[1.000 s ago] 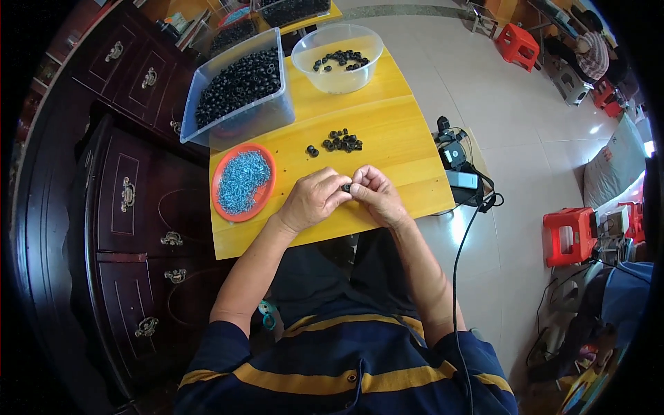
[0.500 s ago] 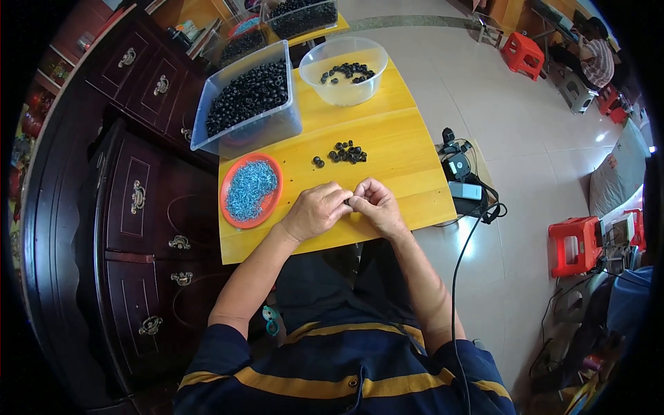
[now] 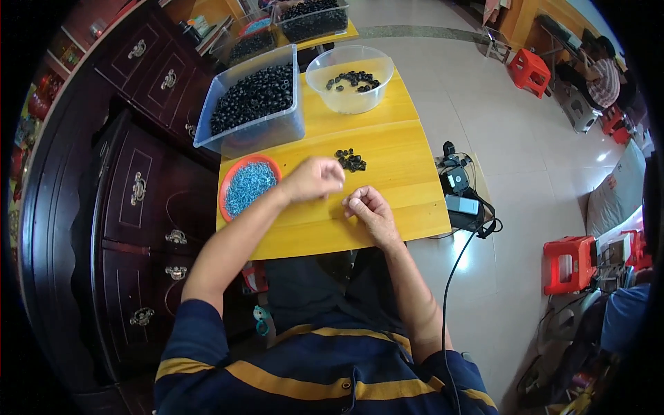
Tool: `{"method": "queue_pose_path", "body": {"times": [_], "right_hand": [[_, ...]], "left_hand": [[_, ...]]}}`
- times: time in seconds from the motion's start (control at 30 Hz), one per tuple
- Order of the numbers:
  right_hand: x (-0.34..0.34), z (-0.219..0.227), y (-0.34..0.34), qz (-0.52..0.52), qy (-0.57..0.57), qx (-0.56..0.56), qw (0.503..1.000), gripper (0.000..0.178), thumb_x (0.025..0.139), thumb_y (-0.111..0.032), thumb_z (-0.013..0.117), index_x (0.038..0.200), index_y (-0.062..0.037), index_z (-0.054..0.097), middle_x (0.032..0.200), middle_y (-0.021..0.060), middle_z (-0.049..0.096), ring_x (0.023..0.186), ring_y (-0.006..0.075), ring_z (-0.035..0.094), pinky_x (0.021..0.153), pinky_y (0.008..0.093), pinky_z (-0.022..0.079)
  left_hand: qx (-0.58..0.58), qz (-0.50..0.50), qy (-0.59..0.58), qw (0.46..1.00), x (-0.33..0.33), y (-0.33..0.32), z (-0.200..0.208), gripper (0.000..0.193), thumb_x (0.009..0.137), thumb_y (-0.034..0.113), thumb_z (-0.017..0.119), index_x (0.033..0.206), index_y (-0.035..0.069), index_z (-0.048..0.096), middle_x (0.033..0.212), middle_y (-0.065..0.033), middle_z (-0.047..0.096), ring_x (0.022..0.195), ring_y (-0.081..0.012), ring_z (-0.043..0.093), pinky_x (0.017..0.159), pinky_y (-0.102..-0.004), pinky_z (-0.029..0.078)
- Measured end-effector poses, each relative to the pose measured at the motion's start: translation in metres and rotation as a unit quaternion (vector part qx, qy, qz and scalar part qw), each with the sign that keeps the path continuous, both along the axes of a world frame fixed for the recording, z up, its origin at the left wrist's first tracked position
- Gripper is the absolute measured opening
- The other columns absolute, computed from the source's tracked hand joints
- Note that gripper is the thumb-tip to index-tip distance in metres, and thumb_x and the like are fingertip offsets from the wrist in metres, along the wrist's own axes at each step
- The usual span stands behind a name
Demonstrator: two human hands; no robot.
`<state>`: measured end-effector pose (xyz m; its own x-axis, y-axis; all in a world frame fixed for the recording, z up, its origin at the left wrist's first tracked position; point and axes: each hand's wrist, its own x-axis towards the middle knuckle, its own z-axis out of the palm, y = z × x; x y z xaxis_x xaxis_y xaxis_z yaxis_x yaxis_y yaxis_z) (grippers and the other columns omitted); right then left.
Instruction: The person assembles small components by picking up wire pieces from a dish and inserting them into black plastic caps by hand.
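Head view: black pieces (image 3: 352, 163) lie just beside the left hand (image 3: 315, 180), its grip unclear.

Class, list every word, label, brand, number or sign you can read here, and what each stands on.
None can be read.
Pale sack: faint mark, too small and blurred to read.
Grey box beside the yellow table: any marking too small.
Orange plate, round bowl, rectangular bin: no lettering visible.
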<state>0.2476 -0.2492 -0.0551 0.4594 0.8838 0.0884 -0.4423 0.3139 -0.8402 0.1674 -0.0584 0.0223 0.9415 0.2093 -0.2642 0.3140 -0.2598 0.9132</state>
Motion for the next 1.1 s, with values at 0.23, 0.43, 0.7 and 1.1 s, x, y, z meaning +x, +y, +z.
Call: {"method": "queue_pose_path", "body": {"times": [0.23, 0.43, 0.7, 1.1], "right_hand": [[-0.002, 0.002, 0.003, 0.014, -0.002, -0.016, 1.0, 0.009, 0.097, -0.011, 0.06, 0.099, -0.0036, 0.056, 0.095, 0.0076, 0.065, 0.08, 0.0126, 0.059, 0.079, 0.0273, 0.049], [-0.001, -0.003, 0.003, 0.015, 0.018, -0.008, 1.0, 0.007, 0.097, -0.01, 0.06, 0.099, -0.0037, 0.057, 0.094, 0.0055, 0.064, 0.081, 0.0123, 0.059, 0.077, 0.0271, 0.049], [-0.005, 0.004, 0.015, -0.006, -0.005, -0.075, 0.997, 0.005, 0.096, -0.008, 0.059, 0.1, -0.0047, 0.058, 0.093, 0.0037, 0.063, 0.08, 0.0116, 0.059, 0.071, 0.0254, 0.05], [0.019, 0.022, 0.075, -0.258, -0.609, -0.179, 0.728, 0.018, 0.082, -0.006, 0.066, 0.1, -0.0076, 0.069, 0.086, 0.014, 0.065, 0.074, 0.0306, 0.065, 0.067, 0.0388, 0.053]], "left_hand": [[-0.001, 0.229, -0.183, 0.956, 0.056, 0.029, 0.046, 0.031, 0.091, 0.015, 0.064, 0.118, 0.001, 0.059, 0.086, -0.0016, 0.066, 0.072, -0.0071, 0.061, 0.066, -0.0219, 0.051], [0.075, 0.22, -0.14, 0.962, -0.023, 0.019, 0.025, 0.014, 0.09, 0.011, 0.064, 0.092, -0.001, 0.069, 0.077, -0.0006, 0.067, 0.066, -0.0059, 0.061, 0.058, -0.0226, 0.05], [0.336, 0.285, -0.08, 0.894, -0.159, 0.032, -0.008, 0.008, 0.083, 0.006, 0.066, 0.088, 0.0, 0.068, 0.08, -0.0118, 0.069, 0.072, -0.0204, 0.068, 0.066, -0.0322, 0.052], [0.479, 0.236, -0.018, 0.845, -0.185, 0.032, -0.027, 0.007, 0.081, 0.014, 0.067, 0.08, 0.007, 0.069, 0.083, -0.0103, 0.064, 0.08, -0.0299, 0.065, 0.07, -0.0439, 0.052]]}}
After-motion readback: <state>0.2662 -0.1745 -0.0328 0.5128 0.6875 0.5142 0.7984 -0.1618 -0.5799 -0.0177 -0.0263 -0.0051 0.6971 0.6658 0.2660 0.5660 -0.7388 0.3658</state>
